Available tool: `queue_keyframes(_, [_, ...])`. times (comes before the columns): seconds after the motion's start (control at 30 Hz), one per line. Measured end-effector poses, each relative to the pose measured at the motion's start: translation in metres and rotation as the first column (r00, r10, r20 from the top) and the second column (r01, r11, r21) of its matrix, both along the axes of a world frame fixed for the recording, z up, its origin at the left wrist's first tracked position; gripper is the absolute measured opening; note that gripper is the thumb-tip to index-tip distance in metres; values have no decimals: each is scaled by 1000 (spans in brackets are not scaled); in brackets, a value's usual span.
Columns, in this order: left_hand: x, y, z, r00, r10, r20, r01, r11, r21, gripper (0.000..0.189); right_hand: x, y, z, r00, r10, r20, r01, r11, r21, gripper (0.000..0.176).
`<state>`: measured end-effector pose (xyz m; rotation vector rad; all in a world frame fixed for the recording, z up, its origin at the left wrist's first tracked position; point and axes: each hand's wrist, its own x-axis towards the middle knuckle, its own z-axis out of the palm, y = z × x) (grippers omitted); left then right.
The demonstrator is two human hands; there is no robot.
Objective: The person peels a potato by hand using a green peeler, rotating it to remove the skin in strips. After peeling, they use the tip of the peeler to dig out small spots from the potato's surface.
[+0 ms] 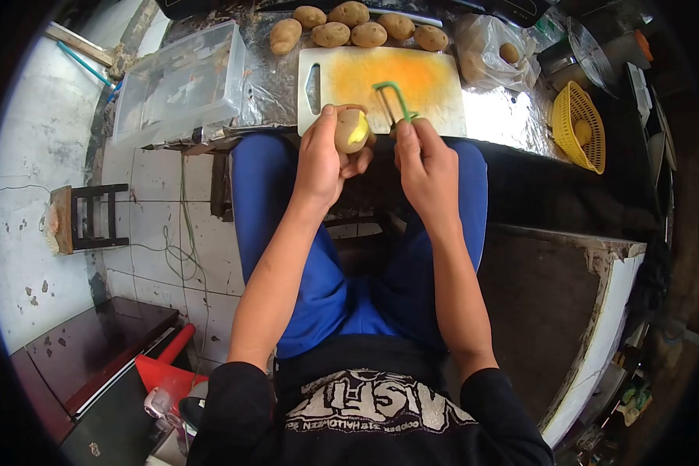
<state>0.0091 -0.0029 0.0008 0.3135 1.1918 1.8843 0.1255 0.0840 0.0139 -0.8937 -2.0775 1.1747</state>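
My left hand is wrapped round a brown potato, whose right side shows a bare yellow patch where the skin is off. In my right hand is a green-framed peeler, gripped by its handle with the head pointing up and away from me. The peeler is apart from the potato. Both hands are over the near edge of a white cutting board, which has a large orange stain and a handle slot at its left end. Several unpeeled potatoes lie in a cluster behind the board.
A clear plastic container stands left of the board. To the right are a plastic bag and a yellow basket with a potato inside. A knife lies behind the potatoes. A small stool is on the left.
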Motion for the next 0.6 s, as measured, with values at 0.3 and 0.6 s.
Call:
queue_keyframes(0.3, [-1, 3, -13, 959, 122, 255, -123, 992, -15, 41, 2, -18, -1, 988, 146, 55, -155, 869, 470, 16])
queue_keyframes(0.6, [3, 8, -13, 964, 255, 75, -245, 962, -121, 36, -11, -24, 1, 989, 108, 101, -145, 836, 529, 17])
